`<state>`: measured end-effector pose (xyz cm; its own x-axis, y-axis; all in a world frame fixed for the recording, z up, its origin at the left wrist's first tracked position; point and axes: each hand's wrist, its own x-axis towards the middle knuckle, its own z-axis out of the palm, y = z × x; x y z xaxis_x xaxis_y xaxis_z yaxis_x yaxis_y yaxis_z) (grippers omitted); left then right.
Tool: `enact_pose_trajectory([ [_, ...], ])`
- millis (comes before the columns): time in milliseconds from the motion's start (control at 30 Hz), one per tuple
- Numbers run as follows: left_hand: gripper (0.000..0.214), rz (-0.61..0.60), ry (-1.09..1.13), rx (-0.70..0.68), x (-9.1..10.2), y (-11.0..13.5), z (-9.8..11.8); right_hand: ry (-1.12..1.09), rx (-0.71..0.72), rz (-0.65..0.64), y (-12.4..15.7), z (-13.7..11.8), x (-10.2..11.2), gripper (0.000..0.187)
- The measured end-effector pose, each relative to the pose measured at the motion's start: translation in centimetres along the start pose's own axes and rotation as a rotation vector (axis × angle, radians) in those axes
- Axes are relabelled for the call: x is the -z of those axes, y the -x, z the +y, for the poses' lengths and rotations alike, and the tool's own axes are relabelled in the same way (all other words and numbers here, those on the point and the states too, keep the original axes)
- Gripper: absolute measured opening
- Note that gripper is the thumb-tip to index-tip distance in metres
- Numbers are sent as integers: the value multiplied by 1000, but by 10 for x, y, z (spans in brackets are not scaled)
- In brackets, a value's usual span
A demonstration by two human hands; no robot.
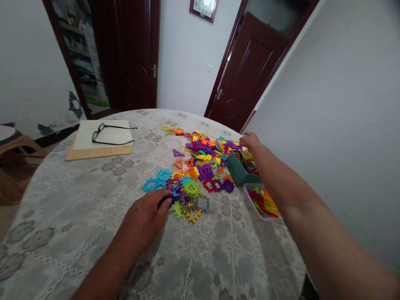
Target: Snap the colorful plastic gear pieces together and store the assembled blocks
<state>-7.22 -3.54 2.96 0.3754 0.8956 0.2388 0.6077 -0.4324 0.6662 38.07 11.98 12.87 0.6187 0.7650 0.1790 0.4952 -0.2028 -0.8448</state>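
Note:
A heap of bright plastic interlocking pieces (203, 160) in purple, orange, yellow, green and blue lies on the round table (93, 216). My left hand (145, 218) rests on the lace cloth at the near edge of the heap, fingers curled over a dark purple piece (165, 201). My right hand (250, 141) reaches to the far end of a teal box (239, 171) that holds more pieces; its fingers are bent down at the rim and what they hold is hidden.
A clear lid or tray (262, 202) with several coloured pieces sits beside the teal box near the table's right edge. Black glasses (108, 133) lie on papers and a board (100, 151) at the far left. Two dark doors stand behind.

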Motion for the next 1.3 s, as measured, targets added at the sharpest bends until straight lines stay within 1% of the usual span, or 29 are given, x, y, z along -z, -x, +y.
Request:
enact_pose_trajectory([
  [100, 31, -7, -9, -1, 2, 2, 1, -14, 25, 20, 20, -7, -5, 39],
  [133, 31, -9, -23, 2, 3, 2, 2, -24, 40, 7, 32, -9, -8, 34],
  [167, 32, -14, -41, 4, 4, 3, 3, -35, 71, -33, 48, -10, -11, 29],
  [200, 32, -13, -66, 11, 5, 3, 5, -36, 119, -106, 68, -11, -15, 24],
  [233, 32, 2, -89, 21, 6, 3, 6, -24, 184, -206, 92, -10, -19, 21],
  [267, 32, 0, -103, 27, 7, 3, 7, 8, 271, -336, 119, -9, -24, 20],
  [300, 31, 3, -118, 45, 7, 3, 8, 89, 351, -456, 149, -6, -29, 20],
  [333, 30, 2, -136, 58, 8, 2, 9, 177, 436, -541, 180, -3, -34, 21],
  [367, 29, 5, -154, 63, 9, 2, 9, 256, 515, -582, 211, 1, -40, 25],
  [433, 27, 17, -193, 64, 10, 2, 10, 382, 658, -596, 264, 10, -54, 39],
  [467, 26, 23, -209, 63, 10, 2, 10, 443, 696, -580, 284, 14, -62, 45],
  [533, 27, 19, -221, 62, 11, 2, 10, 503, 705, -515, 308, 21, -76, 51],
  [600, 28, -14, -197, 57, 12, 2, 9, 467, 688, -467, 312, 27, -85, 50],
  [667, 28, -56, -148, 40, 14, 2, 8, 362, 676, -452, 305, 31, -86, 45],
  [767, 30, -95, -55, 6, 14, 2, 6, 186, 619, -404, 289, 38, -78, 41],
  [867, 32, -117, 36, -20, 12, 2, 6, 85, 565, -366, 284, 41, -68, 46],
  [967, 31, -123, 107, -35, 9, 1, 7, 74, 637, -421, 295, 36, -64, 49],
  [1033, 29, -146, 143, -49, 7, 1, 8, 58, 682, -501, 306, 31, -65, 52],
  [1100, 25, -177, 174, -43, 6, 1, 8, 26, 677, -584, 317, 25, -67, 54],
  [1133, 23, -184, 184, -36, 6, 2, 8, 12, 665, -614, 321, 23, -67, 52],
  [1200, 18, -177, 191, -8, 6, 2, 8, 2, 642, -647, 325, 22, -68, 42],
  [1300, 10, -161, 172, 43, 5, 3, 11, -11, 634, -676, 325, 23, -67, 29],
])
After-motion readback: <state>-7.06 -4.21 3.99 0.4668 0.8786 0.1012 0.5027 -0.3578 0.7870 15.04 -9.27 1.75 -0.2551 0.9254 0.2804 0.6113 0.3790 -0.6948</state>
